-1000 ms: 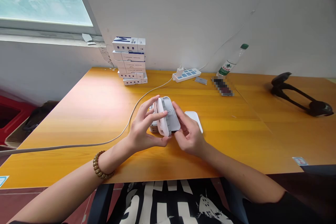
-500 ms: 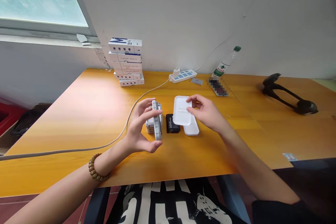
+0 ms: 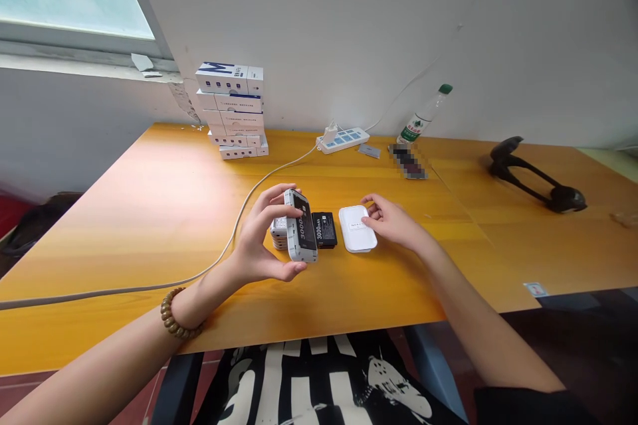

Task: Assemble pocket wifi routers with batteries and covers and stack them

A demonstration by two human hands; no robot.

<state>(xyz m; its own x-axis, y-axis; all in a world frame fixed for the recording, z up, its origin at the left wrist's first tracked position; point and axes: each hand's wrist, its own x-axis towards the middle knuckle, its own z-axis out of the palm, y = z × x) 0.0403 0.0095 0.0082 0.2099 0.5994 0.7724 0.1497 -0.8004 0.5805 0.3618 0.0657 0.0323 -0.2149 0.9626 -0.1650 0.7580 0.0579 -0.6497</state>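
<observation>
My left hand (image 3: 253,244) is closed round the edges of a white device casing (image 3: 302,254), which stands tilted with its open back turned to the right. Inside that casing shows a black battery marked 3000. Behind it is a stack of white casings (image 3: 279,237), partly covered by my fingers. Black batteries (image 3: 327,231) labelled 3000mAh lie just right of the held casing. Further right, my right hand (image 3: 396,220) pinches the right edge of a white back cover (image 3: 355,234), which rests on top of another cover.
White boxes (image 3: 234,121) are stacked against the wall at the back left. A white cable (image 3: 219,264) crosses the table from a power strip (image 3: 343,139). A bottle (image 3: 421,121), a phone (image 3: 409,163) and a black stand-like object (image 3: 535,179) are towards the right.
My right hand has lowered the white cover onto the other one. My left hand has turned the casing, so the battery inside now shows. The whole view has shifted slightly.
</observation>
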